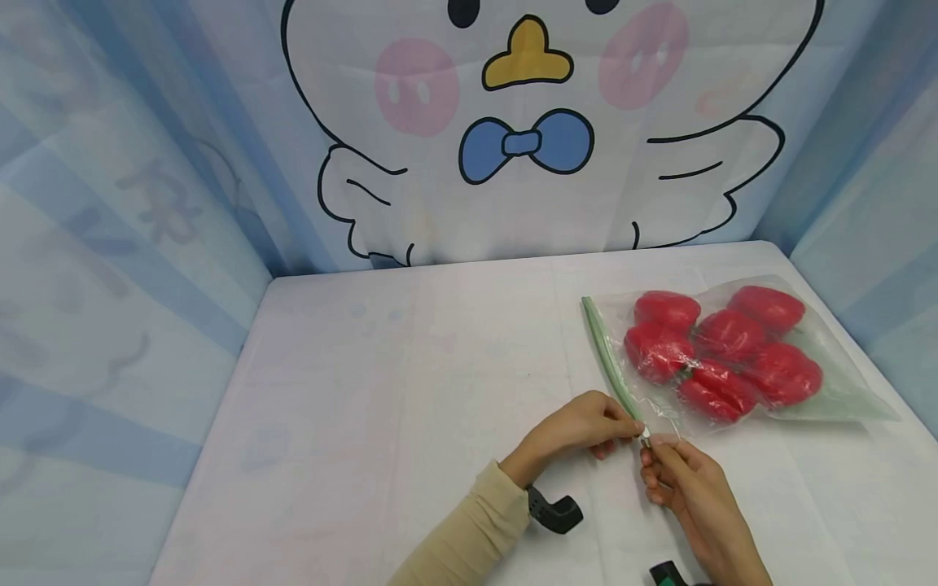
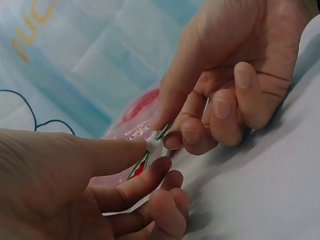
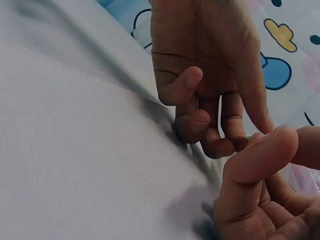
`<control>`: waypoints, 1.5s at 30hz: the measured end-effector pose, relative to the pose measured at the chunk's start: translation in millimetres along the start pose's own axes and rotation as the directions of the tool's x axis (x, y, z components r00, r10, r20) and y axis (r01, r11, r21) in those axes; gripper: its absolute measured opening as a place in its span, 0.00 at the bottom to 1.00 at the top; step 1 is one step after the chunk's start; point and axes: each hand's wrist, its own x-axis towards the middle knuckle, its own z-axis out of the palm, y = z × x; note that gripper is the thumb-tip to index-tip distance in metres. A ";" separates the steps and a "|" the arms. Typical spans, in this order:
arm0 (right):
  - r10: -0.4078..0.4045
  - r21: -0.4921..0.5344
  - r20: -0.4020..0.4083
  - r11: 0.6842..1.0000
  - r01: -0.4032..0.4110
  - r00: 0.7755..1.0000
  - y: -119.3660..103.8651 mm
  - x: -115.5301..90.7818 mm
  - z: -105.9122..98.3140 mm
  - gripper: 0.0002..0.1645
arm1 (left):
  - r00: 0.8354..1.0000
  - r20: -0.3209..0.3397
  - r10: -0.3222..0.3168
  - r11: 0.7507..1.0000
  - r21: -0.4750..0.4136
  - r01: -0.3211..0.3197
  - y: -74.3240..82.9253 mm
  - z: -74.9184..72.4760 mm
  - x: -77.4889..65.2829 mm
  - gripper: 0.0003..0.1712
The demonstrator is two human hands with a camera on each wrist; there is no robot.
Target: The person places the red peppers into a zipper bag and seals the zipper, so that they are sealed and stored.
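On the right of the table in the head view lies a clear zip bag (image 1: 843, 395) holding several red bell peppers (image 1: 733, 334). A green zip strip (image 1: 607, 350) runs along its left edge. At the strip's near end, beside a small white piece (image 1: 645, 432), my left hand (image 1: 589, 423) pinches the edge between thumb and forefinger. My right hand (image 1: 692, 484) pinches the end corner just nearer to me. The left wrist view has the fingertips of the left hand (image 2: 65, 170) and right hand (image 2: 220, 75) almost touching; they partly hide the strip.
A white cloth covers the table (image 1: 366, 407). Printed curtains (image 1: 110, 285) hang at both sides and behind it. Black wrist devices sit at the left wrist (image 1: 554, 511) and the right wrist (image 1: 667, 574).
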 end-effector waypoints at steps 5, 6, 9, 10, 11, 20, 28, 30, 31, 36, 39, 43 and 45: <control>0.023 -0.015 -0.004 1.000 -0.023 1.000 -0.9 1.2 0.1 0.15 | 0.999 0.049 0.015 1.000 -0.019 -0.014 -0.6 0.6 1.4 0.17; 0.028 -0.018 -0.005 0.999 -0.028 1.000 -1.2 1.2 0.2 0.15 | 0.998 0.054 0.015 1.000 -0.025 -0.013 -0.9 0.8 2.0 0.16; 0.033 -0.025 -0.012 0.999 -0.033 0.999 -1.7 0.8 0.8 0.14 | 0.999 0.044 0.004 0.999 -0.053 -0.002 -1.8 2.2 3.1 0.15; 0.028 -0.027 -0.013 0.999 -0.029 1.000 -1.6 0.4 1.1 0.14 | 0.999 0.039 0.000 0.998 -0.064 0.003 -2.3 2.7 3.6 0.14; 0.022 -0.028 -0.015 0.999 -0.023 1.000 -1.6 -0.1 1.5 0.13 | 0.999 0.034 -0.004 0.997 -0.079 0.007 -2.8 3.3 4.2 0.14; -0.036 -0.009 -0.022 0.999 0.035 0.999 -0.8 -3.2 4.2 0.11 | 1.000 0.014 -0.012 0.975 -0.220 0.015 -7.1 6.3 6.3 0.11; -0.013 0.013 -0.031 1.000 0.013 0.999 -2.4 -3.4 3.1 0.10 | 1.000 -0.018 -0.018 0.955 -0.296 0.011 -9.6 6.9 9.0 0.11; -0.015 0.013 -0.031 1.000 0.015 0.999 -2.6 -3.4 3.0 0.10 | 0.999 -0.033 -0.018 0.949 -0.316 0.007 -10.4 7.1 9.8 0.11; -0.014 0.013 -0.030 1.000 0.014 0.999 -2.8 -3.2 3.3 0.10 | 0.999 -0.039 -0.021 0.946 -0.325 0.007 -10.8 6.7 10.0 0.11; -0.023 0.016 -0.042 1.000 0.023 0.999 -3.2 -2.6 4.6 0.10 | 0.997 -0.078 -0.026 0.944 -0.329 -0.001 -9.9 6.6 10.9 0.09; -0.017 0.011 -0.057 1.000 0.018 0.998 -3.2 -3.0 4.4 0.10 | 0.993 -0.110 -0.038 0.946 -0.323 0.001 -8.0 7.8 11.4 0.09; -0.002 -0.002 -0.065 1.000 0.002 0.998 -3.7 -3.1 4.9 0.10 | 0.986 -0.156 -0.054 0.942 -0.336 -0.002 -6.8 7.3 12.3 0.10; 0.005 -0.006 -0.066 1.000 -0.005 0.998 -4.4 -2.9 6.1 0.10 | 0.982 -0.177 -0.060 0.938 -0.346 -0.005 -6.9 6.0 12.7 0.10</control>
